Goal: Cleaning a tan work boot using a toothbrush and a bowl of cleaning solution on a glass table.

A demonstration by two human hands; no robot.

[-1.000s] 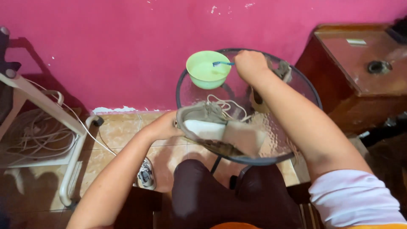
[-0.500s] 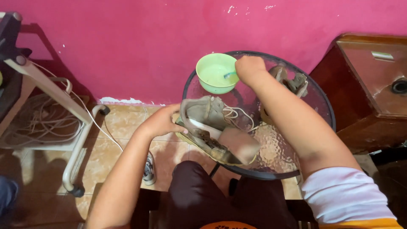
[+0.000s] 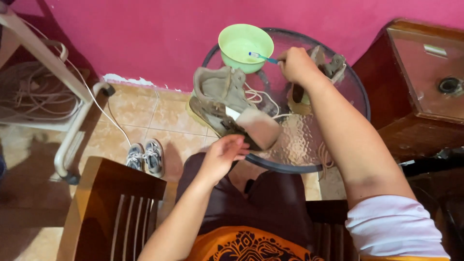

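On glass table (image 3: 309, 145): left hand (image 3: 224, 157) steadies boot (image 3: 232, 108); right hand (image 3: 296, 65) grips toothbrush (image 3: 262, 57).

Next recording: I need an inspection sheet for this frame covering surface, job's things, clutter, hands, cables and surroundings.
Surface: round glass table, dark rim, patterned centre.
Job's things: tan boot tilted on its side at the table's near edge, laces loose; green bowl at the far edge; toothbrush, its head over the bowl.
Clutter: second boot behind the right wrist.
Hands: left hand touches the tan boot's near end; right hand has a closed grip on the toothbrush.
Cables: white cord across the tiled floor; coiled cord under the white frame.
Surroundings: pink wall, wooden chair, small sneakers, wooden cabinet.
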